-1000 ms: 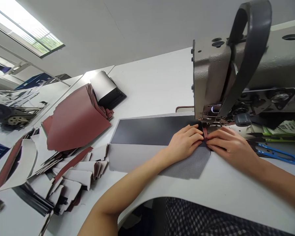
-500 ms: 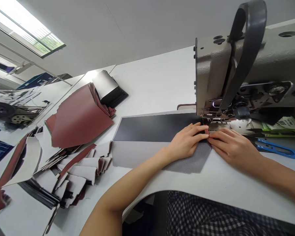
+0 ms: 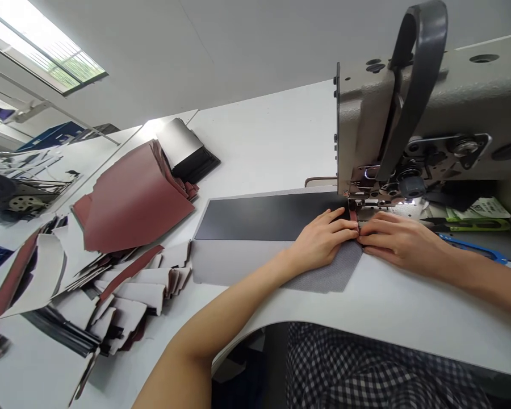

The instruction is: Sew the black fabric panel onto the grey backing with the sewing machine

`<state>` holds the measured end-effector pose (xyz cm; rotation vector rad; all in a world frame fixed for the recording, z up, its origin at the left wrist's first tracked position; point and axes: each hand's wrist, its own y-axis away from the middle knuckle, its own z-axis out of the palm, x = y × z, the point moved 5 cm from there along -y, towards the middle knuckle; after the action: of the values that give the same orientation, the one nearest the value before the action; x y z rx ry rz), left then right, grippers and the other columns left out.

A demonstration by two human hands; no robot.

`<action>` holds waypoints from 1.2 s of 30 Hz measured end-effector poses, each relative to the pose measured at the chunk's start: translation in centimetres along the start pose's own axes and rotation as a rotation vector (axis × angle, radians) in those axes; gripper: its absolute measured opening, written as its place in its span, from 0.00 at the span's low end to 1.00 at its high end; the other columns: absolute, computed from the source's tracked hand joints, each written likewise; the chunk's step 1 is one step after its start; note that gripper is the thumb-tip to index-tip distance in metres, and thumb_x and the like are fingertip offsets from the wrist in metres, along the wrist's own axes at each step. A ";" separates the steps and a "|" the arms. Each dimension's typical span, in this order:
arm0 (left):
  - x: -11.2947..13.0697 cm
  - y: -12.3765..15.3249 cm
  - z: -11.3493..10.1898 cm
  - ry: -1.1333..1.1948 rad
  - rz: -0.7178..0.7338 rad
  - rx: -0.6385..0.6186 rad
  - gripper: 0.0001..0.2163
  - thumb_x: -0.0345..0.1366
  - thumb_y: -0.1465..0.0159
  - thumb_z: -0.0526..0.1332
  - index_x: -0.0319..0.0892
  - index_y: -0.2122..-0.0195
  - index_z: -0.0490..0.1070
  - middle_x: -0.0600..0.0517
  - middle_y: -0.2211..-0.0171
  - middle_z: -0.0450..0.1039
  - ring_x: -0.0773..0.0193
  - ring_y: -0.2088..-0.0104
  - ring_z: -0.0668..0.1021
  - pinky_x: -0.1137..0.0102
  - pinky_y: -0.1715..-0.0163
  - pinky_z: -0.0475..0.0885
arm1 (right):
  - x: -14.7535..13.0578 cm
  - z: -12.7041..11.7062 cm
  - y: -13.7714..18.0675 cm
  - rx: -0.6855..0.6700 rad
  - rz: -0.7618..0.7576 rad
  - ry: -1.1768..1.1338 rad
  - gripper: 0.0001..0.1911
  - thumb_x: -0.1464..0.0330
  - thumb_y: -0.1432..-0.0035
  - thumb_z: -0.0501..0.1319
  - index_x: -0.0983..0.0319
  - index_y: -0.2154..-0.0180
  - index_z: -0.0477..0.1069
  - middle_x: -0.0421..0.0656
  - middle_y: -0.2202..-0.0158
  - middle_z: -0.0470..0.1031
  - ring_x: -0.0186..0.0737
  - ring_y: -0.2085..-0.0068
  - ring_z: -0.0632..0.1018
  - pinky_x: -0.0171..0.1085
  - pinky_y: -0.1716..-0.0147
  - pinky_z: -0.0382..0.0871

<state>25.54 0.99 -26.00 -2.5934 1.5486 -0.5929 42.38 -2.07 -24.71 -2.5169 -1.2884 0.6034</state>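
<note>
Left hand (image 3: 321, 241) and right hand (image 3: 402, 241) lie flat on gray mesh (image 3: 334, 272), fingertips seeming to pinch a thin red strip (image 3: 353, 215).

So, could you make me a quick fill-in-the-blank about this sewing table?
The left hand and right hand meet at a narrow strip coloured ____. The thread snips beyond the right hand have ____ handles. The cloth below the table edge has a ____ pattern.

Missing words: reddish-brown; blue; checked.
</note>
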 end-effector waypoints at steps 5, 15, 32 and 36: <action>0.6 -0.2 -0.2 0.089 -0.050 -0.023 0.13 0.36 0.31 0.58 0.44 0.47 0.72 0.51 0.40 0.72 0.47 0.32 0.64 0.48 0.32 0.60 | -0.1 0.5 -0.3 -0.031 -0.162 0.105 0.12 0.74 0.30 0.54 0.63 0.59 0.77 0.45 0.59 0.78 0.44 0.56 0.73 0.44 0.55 0.71; 1.8 -0.6 0.0 0.204 -0.256 0.081 0.12 0.32 0.41 0.63 0.44 0.55 0.72 0.50 0.45 0.76 0.47 0.32 0.64 0.46 0.31 0.56 | 0.1 0.7 0.9 0.124 0.155 -0.083 0.09 0.67 0.31 0.58 0.59 0.56 0.78 0.44 0.59 0.76 0.42 0.57 0.73 0.43 0.54 0.69; 1.0 -0.5 0.4 0.216 -0.297 0.097 0.11 0.30 0.37 0.60 0.46 0.54 0.71 0.52 0.45 0.76 0.51 0.32 0.65 0.48 0.31 0.57 | -0.8 1.9 -0.2 0.058 0.576 0.045 0.11 0.68 0.33 0.54 0.61 0.68 0.72 0.44 0.64 0.74 0.45 0.59 0.73 0.42 0.61 0.62; 0.8 -0.4 0.1 0.251 -0.321 0.096 0.08 0.33 0.36 0.61 0.46 0.55 0.69 0.51 0.48 0.78 0.50 0.33 0.66 0.49 0.32 0.59 | 1.0 1.6 -1.0 -0.030 0.678 -0.054 0.05 0.69 0.40 0.60 0.59 0.69 0.72 0.39 0.66 0.75 0.38 0.66 0.74 0.37 0.69 0.62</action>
<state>26.24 0.54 -25.77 -2.7987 1.1232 -1.0264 41.40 -0.66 -25.99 -2.9622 -0.4204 0.7827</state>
